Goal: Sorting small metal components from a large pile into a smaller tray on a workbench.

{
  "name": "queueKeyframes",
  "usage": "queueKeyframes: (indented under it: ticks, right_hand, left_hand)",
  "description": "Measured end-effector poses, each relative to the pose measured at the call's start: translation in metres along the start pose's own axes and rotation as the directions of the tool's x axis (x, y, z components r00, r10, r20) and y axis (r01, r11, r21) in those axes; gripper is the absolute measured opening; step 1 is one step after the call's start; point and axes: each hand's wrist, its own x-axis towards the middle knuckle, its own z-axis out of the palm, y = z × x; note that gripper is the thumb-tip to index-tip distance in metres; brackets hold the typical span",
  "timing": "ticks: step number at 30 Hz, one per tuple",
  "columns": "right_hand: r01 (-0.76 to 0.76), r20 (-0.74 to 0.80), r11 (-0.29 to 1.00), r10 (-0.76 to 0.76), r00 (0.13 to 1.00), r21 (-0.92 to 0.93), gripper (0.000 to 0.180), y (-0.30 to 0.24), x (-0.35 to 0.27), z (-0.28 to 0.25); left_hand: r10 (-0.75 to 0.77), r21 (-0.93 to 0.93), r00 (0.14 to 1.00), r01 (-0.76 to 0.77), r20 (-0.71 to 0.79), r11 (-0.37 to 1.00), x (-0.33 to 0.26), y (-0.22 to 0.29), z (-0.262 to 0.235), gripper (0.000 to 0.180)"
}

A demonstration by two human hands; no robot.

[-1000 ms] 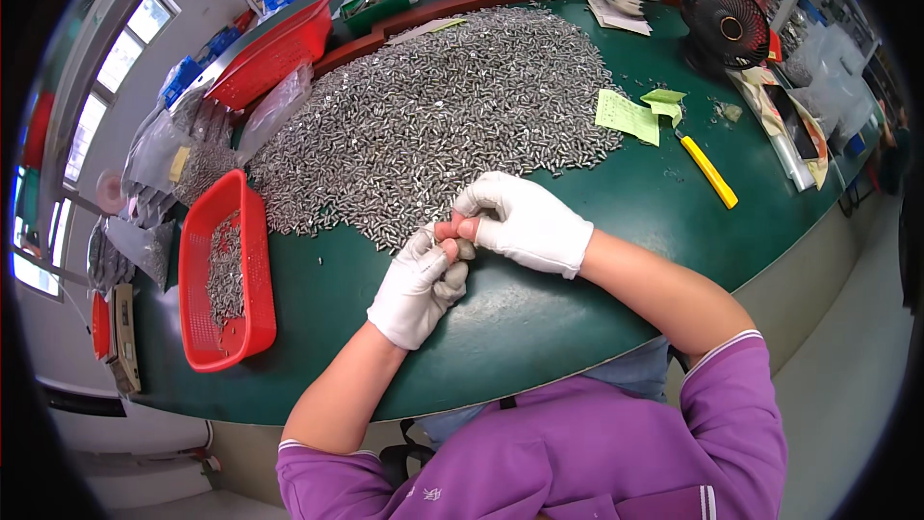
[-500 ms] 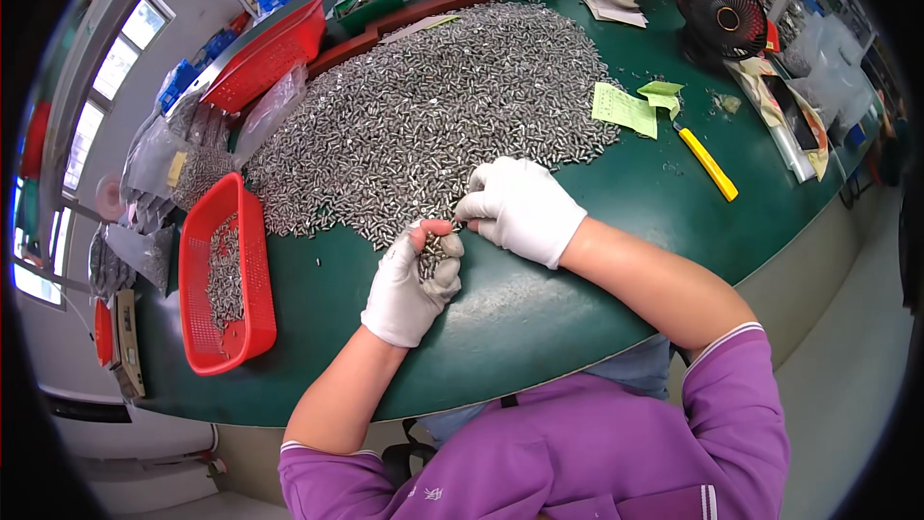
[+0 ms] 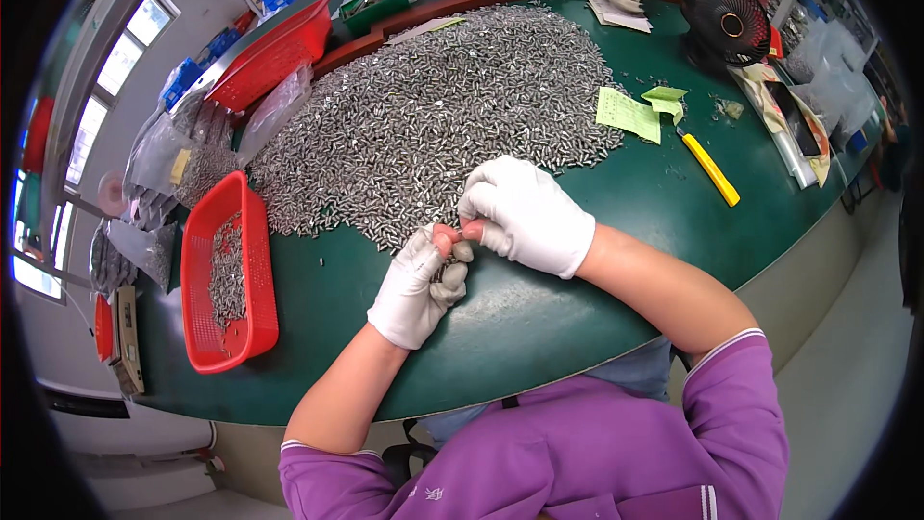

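Observation:
A wide heap of small metal pins (image 3: 433, 106) covers much of the green table (image 3: 539, 318). At its near edge both my hands, in white gloves with bare thumb tips, come together. My left hand (image 3: 409, 294) is curled round a handful of pins, which show only a little between thumb and fingers. My right hand (image 3: 534, 220) pinches with thumb and forefinger right at the left thumb tip. A tiny piece, seemingly one metal pin, sits between the two thumbs, mostly hidden by the fingertips.
Left of the hands stands a red plastic basket (image 3: 252, 279) with pins inside. Behind it are bags of pins (image 3: 192, 159) and another red basket (image 3: 289, 53). To the right lie green paper slips (image 3: 628, 116), a yellow-handled cutter (image 3: 710, 169) and a black fan (image 3: 731, 24).
My right hand has turned and drawn in, so its thumb now meets the left thumb. The left fingers have closed further over the pins. The view has shifted slightly.

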Motion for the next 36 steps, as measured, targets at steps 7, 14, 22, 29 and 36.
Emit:
queueKeyframes:
  ticks: [7, 14, 22, 29, 36]
  right_hand:
    - [0.106, -0.089, 0.994, -0.103, 0.991, 0.034, 0.017, -0.004, 0.0, 0.001]
    - [-0.005, -0.027, 0.996, 0.003, 1.0, -0.084, 0.012, 0.006, -0.003, 0.007]
    - [0.036, 0.126, 0.985, -0.014, 0.992, -0.172, 0.011, 0.004, -0.002, 0.014]
    - [-0.147, 0.028, 0.989, 0.147, 0.989, 0.031, 0.012, 0.001, -0.004, 0.011]
    - [-0.275, 0.15, 0.825, 0.23, 0.962, 0.494, 0.017, -0.005, -0.005, 0.006]
  left_hand:
    - [-0.036, 0.069, 0.992, 0.028, 0.119, 0.997, -0.001, 0.002, 0.002, 0.016]
    - [-0.051, -0.004, 0.997, 0.051, 0.064, 0.999, -0.002, 0.003, -0.004, 0.019]
    - [0.048, -0.042, 0.998, -0.047, 0.041, 0.998, 0.001, 0.004, -0.008, 0.03]
    - [0.032, -0.091, 0.997, -0.025, 0.072, 0.996, 0.003, 0.002, -0.008, 0.013]
    - [-0.006, -0.007, 0.988, 0.007, 0.154, 1.0, 0.002, -0.002, -0.002, 0.013]
